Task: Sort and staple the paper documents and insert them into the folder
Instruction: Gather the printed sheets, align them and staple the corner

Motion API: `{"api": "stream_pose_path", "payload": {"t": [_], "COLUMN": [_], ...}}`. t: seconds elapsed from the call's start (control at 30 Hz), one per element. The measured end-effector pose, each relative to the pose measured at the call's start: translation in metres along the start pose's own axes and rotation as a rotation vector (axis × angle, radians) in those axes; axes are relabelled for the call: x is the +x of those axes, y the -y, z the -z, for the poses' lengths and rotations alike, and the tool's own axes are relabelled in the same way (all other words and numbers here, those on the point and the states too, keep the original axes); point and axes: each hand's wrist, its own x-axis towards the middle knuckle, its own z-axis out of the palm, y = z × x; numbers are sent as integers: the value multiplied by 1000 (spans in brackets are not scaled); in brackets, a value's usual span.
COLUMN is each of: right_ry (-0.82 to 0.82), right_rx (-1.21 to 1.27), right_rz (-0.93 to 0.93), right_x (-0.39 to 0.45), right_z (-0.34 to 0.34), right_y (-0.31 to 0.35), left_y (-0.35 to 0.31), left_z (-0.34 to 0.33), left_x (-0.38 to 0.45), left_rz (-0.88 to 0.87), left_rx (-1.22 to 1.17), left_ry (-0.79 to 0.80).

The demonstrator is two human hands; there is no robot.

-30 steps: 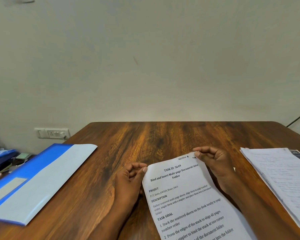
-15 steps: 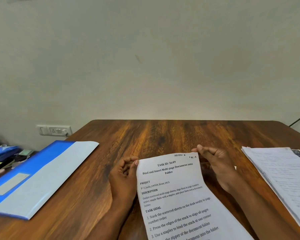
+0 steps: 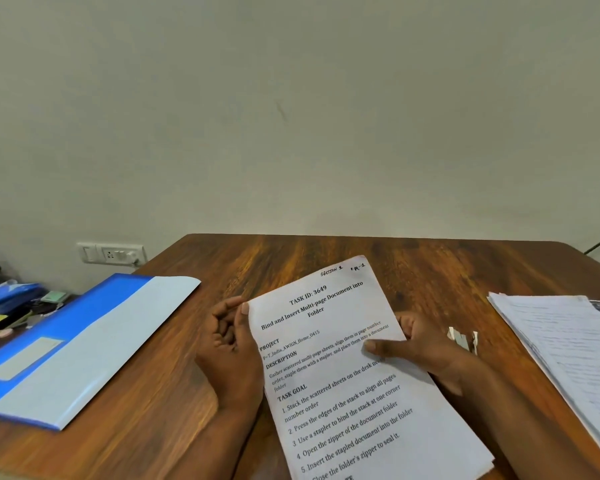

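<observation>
Two hands are kept on one printed sheet [image 3: 343, 358] near the middle of the desk's [image 3: 326, 251] front edge. The left hand [image 3: 231, 344] is curled at the sheet's left edge, with its thumb laid on the upper left corner; the right hand [image 3: 426, 344] is closed on the right edge, thumb across the print and fingers hidden behind the paper. A second edge is seen at the sheet's lower right, so more than one page may be held; the number cannot be told.

A stack of papers [image 3: 568, 351] is spread along the desk's right edge, well apart from the sheet. The blue folder [image 3: 84, 341] lies shut at the left edge, overhanging it. A small pale object [image 3: 463, 339], too blurred to name, is seen just beside the right hand. No stapler can be made out.

The sorting step is judged to be in hand, with stapling and filing not yet done. Next, the remaining papers would need to be gathered in page order and their edges squared before a corner is bound.
</observation>
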Motion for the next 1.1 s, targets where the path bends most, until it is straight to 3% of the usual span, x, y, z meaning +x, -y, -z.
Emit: {"api": "stream_pose_path", "payload": {"t": [0.2,0.33,0.4,0.5,0.67,0.83,1.0,1.1], "right_ry": [-26,-145,-245,-457,-626,-669,-754,-782], "right_rx": [11,210,334,315,-121,-149,-188,-162], "right_rz": [17,124,192,280,429,569,824,846], "right_x": [4,9,12,17,12,0,-9,-12], "right_z": [-2,-4,-5,-2,-7,-20,-31,-39], "right_y": [-3,-5,-5,-8,-10,-2,13,15], "left_y": [-7,-9,-8,-9,-6,-8,-4,-3], "left_z": [1,1,-1,-4,0,-3,-4,-2], "left_x": [0,-6,-11,-20,-26,-34,-33,-31], "left_rz": [89,320,341,254,139,-162,-632,-760], "left_rx": [-104,-111,-65,22,82,227,324,370], "left_ry": [17,293,460,630,770,688,528,465]}}
